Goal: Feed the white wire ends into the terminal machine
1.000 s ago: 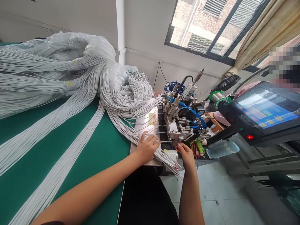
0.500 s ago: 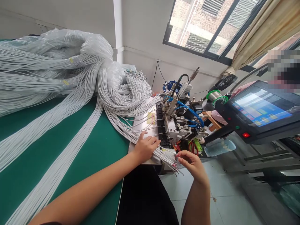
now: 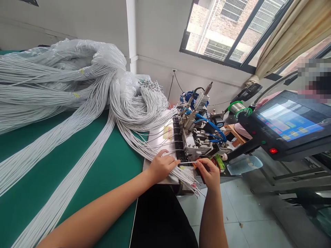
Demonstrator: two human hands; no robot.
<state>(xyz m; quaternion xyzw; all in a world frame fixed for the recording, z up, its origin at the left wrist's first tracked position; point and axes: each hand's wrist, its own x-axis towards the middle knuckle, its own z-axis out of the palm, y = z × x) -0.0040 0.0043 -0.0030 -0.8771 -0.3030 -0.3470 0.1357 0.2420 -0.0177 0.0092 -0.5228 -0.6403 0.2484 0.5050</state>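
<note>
One white cable (image 3: 188, 162) stretches straight between my two hands, just in front of a machine with metal cylinders and blue air hoses (image 3: 191, 139). The fingertips of my right hand (image 3: 210, 173) pinch its end. My left hand (image 3: 162, 167) closes its thumb and fingers on the same cable farther back, resting over a bundle of white cables (image 3: 184, 176). That bundle's stripped ends, with red and white inner wires (image 3: 195, 187), hang past the table edge below my hands. Several single cables run into a black slotted strip (image 3: 178, 134) along the machine.
Long white cables and clear plastic wrap (image 3: 108, 51) cover much of the green table (image 3: 103, 168). At the right stand a touchscreen panel (image 3: 289, 120), a solder wire spool (image 3: 238, 109) and a clear plastic bottle (image 3: 245, 164). Behind the screen is another person, partly hidden (image 3: 269, 97).
My right hand has moved slightly up, and the cable it pinches is now drawn straight. My left fingers have closed onto that cable. The view has shifted a little.
</note>
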